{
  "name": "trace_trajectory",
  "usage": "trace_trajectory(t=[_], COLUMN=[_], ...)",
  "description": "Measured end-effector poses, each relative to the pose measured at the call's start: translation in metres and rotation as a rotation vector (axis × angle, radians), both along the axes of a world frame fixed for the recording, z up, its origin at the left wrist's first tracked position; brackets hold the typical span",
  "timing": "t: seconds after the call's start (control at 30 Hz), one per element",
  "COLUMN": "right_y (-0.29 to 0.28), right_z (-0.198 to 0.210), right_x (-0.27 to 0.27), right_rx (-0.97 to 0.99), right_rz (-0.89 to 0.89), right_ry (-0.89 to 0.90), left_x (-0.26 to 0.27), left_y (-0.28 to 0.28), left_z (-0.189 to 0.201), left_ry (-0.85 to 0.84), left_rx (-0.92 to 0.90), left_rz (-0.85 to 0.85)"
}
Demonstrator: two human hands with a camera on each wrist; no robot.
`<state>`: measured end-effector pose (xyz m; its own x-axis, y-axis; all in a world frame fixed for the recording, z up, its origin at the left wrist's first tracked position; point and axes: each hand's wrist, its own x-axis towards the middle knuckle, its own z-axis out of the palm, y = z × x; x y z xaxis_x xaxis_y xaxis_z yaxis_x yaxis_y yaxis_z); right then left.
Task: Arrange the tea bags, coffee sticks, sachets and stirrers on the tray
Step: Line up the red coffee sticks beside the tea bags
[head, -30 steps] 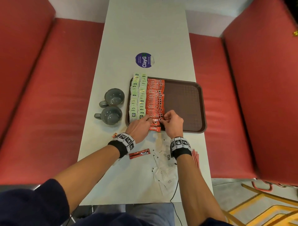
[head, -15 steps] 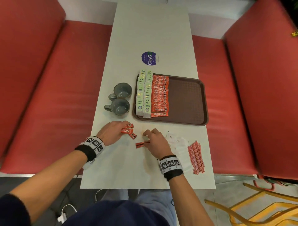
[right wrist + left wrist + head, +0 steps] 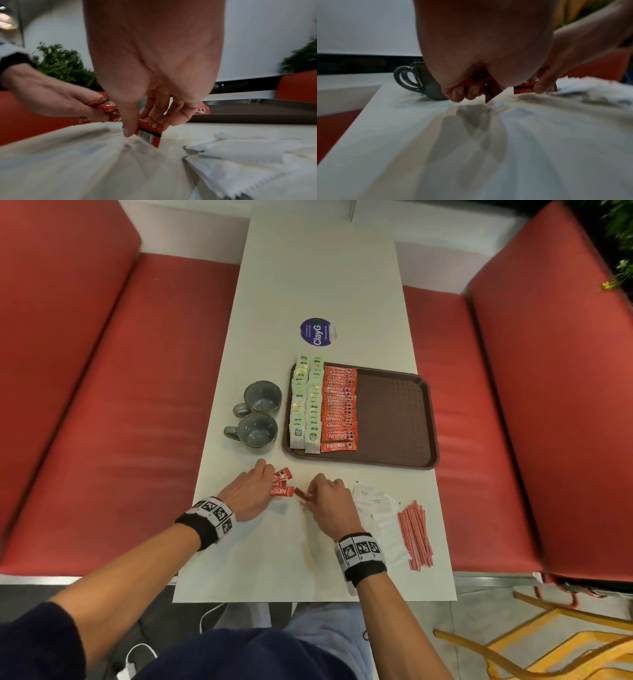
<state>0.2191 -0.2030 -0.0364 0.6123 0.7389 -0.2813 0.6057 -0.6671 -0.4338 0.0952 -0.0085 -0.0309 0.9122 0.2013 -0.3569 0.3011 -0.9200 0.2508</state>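
While the tray already carries two rows of tea bags and a row of coffee sticks along its left side, the step in hand looks like gathering the last loose coffee sticks from the worktop in front of it. The left hand holds a small bunch of sticks, fingers curled round them. The right hand pinches one more stick between thumb and fingers, its lower corner just at the worktop. The white sachets and red stirrers lie untouched to the right of that hand, near the worktop's edge.

Next, I judge, the sticks need squaring into one bundle and carrying to the near end of the orange row, laid flat and parallel with the rest. Sachets and stirrers should then fill the bare right half of the tray.
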Motion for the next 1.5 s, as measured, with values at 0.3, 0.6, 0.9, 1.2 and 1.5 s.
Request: trace_trajectory(t=[0.3, 0.6, 0.9, 1.2, 1.5], right_y=[-0.019, -0.020, -0.023, -0.018, -0.030], right_z=[0.062, 0.085, 0.080, 0.082, 0.087], right_x=[0.011, 0.021, 0.021, 0.032, 0.049], right_rx=[0.409, 0.555, 0.977, 0.894, 0.741], right_rz=[-0.230, -0.219, -0.613, -0.544, -0.416], right_ry=[0.271, 0.312, 0.778, 0.675, 0.625], left_x=[0.009, 0.035, 0.037, 0.050, 0.060], left_y=[-0.024, -0.037, -0.046, -0.043, -0.035], left_z=[0.047, 0.088, 0.080, 0.079, 0.078], left_ry=[-0.195, -0.313, -0.385, -0.519, -0.499], left_rx=[-0.830, -1.208, -1.243, -1.277, -1.209], left_rz=[0.606, 0.649, 0.586, 0.708, 0.775])
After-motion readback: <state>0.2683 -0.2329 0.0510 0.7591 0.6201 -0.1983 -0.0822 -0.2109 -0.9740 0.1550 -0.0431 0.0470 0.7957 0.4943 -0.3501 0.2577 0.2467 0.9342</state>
